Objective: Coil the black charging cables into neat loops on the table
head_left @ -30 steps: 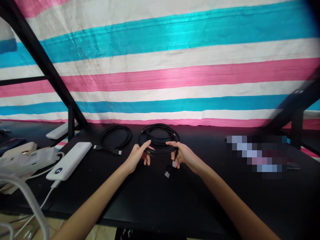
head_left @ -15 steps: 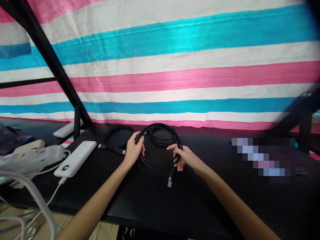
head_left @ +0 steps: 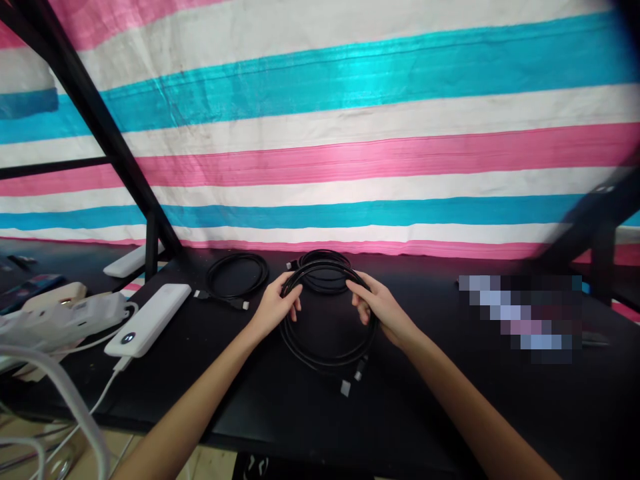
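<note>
Between my hands is a coiled black cable [head_left: 327, 361], its loops forming a wide ring over the dark table. My left hand [head_left: 277, 298] is closed around the upper left of the coil, thumb pressed on the strands. At the upper right, my right hand [head_left: 377, 303] grips the same coil with its thumb on the inner side. Two metal plug ends [head_left: 346, 387] hang at the ring's lower right. Just behind lies a second black coil [head_left: 327, 288], partly covered by the held one. A third coiled cable [head_left: 237, 293] rests to the left with its plugs showing.
A white power bank [head_left: 150, 323] with a white cable lies left, beside a white power strip [head_left: 65, 317]. Black frame bars [head_left: 107, 133] slant at the left. A striped sheet [head_left: 350, 160] hangs behind the table [head_left: 280, 423]. At right is a pixelated item [head_left: 520, 317].
The held coil has come lower and nearer to me. My right hand has moved up along the ring, its fingers now closed on it, and both plug ends show.
</note>
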Tool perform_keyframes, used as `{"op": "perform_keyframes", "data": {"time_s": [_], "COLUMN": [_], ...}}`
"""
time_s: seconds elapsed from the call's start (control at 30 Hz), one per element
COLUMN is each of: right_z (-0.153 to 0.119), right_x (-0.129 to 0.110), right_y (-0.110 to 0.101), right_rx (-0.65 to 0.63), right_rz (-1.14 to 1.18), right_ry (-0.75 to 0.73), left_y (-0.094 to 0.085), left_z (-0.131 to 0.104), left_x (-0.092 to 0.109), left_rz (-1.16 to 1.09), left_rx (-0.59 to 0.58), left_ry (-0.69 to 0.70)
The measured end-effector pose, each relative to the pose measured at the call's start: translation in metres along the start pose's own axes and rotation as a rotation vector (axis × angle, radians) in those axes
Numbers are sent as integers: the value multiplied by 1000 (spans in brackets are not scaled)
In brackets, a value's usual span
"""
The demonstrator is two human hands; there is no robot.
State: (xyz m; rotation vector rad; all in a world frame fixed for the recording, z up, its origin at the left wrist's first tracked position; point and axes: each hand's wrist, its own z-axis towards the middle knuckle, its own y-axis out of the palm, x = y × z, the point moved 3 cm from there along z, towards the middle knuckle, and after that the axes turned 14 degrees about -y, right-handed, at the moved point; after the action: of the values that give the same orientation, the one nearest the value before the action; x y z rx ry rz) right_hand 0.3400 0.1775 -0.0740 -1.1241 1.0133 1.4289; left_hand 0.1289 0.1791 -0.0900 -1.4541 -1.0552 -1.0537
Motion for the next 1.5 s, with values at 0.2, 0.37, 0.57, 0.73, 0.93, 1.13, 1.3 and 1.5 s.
{"op": "perform_keyframes", "data": {"time_s": [0.2,0.37,0.57,0.73,0.93,1.13,1.3,1.5], "right_z": [-4,-3,-3,-2,-4,-4,-3,-7], "right_x": [-8,-3,-3,-4,-4,-7,-9,-12], "right_y": [3,3,3,2,2,0,-3,2], "right_rx": [-16,-73,-58,-58,5,58,99,9], "right_rz": [119,-41,-170,-235,-236,-204,-182,-177], "right_ry": [23,-94,-180,-208,-159,-168,-129,-19], "left_y": [11,14,13,13,11,11,16,17], "left_z": [-9,-11,-10,-11,-13,-15,-20,-16], "left_x": [9,9,9,9,14,15,13,9], "left_rz": [-283,-356,-352,-248,-229,-365,-256,-113], "left_rx": [-231,-258,-241,-192,-158,-341,-411,-352], "left_ry": [-141,-156,-146,-109,-101,-189,-200,-175]}}
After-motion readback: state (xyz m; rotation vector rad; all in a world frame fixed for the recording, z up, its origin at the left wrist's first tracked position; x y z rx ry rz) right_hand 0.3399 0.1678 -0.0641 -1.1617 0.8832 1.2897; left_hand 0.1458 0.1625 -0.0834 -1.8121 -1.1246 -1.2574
